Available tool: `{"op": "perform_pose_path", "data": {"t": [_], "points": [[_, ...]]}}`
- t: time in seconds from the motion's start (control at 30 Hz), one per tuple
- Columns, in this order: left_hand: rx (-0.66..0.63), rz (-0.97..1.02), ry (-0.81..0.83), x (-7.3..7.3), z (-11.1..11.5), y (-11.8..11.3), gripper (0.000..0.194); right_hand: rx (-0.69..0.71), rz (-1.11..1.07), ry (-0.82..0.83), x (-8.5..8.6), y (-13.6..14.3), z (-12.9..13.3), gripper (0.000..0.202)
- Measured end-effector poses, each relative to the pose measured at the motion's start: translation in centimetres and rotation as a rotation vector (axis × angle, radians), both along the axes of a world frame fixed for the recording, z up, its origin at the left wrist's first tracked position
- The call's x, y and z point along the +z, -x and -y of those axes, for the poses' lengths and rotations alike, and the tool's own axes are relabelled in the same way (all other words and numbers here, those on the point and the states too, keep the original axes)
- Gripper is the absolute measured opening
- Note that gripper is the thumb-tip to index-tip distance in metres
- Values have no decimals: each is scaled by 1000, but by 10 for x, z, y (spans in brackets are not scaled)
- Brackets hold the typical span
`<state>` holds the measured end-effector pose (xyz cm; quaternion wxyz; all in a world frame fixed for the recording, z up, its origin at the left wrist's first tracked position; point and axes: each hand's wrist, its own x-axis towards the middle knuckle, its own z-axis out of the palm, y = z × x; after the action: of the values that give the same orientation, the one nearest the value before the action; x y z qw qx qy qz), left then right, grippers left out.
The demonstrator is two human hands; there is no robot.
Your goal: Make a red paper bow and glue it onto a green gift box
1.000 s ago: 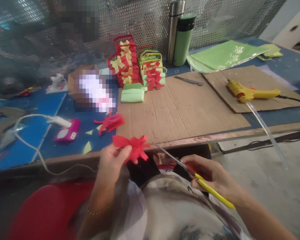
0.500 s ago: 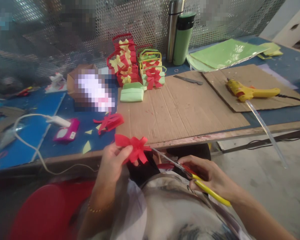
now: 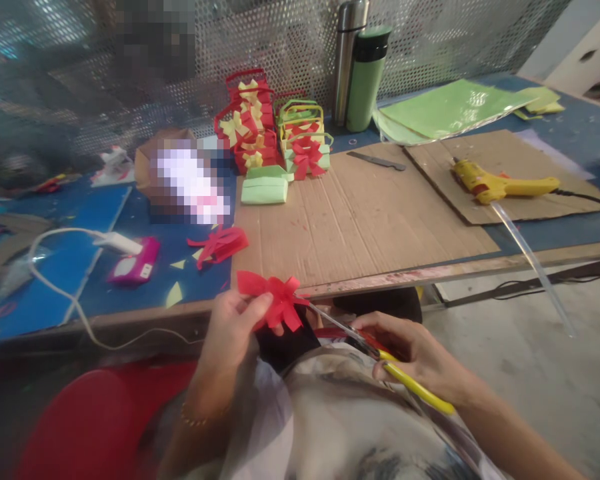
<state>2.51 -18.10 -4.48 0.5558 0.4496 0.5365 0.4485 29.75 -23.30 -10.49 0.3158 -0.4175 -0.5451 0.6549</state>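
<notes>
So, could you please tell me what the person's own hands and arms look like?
The left hand and right hand are both gloveless. A thin, gold-coloured beaded bracelet circles the left forearm. The right forearm is unsleeved as far as it shows, with no bracelet visible there.

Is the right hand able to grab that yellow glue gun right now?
Probably not straight away: the right hand is holding a yellow-handled tool. With that put down, maybe yes, since nothing seems to block the way to the glue gun on the cardboard.
</notes>
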Motion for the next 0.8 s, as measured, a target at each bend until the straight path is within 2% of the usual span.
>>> {"op": "perform_pose_path", "data": {"t": [0.33, 0.63, 0.8], "points": [[-9, 99, 29, -12, 9, -9, 26, -64, -72, 58, -8, 7, 4, 57], [101, 167, -7, -18, 15, -26, 22, -116, -235, 137, -2, 16, 7, 41], [183, 210, -14, -23, 17, -32, 20, -97, -247, 165, -2, 16, 8, 40]]}}
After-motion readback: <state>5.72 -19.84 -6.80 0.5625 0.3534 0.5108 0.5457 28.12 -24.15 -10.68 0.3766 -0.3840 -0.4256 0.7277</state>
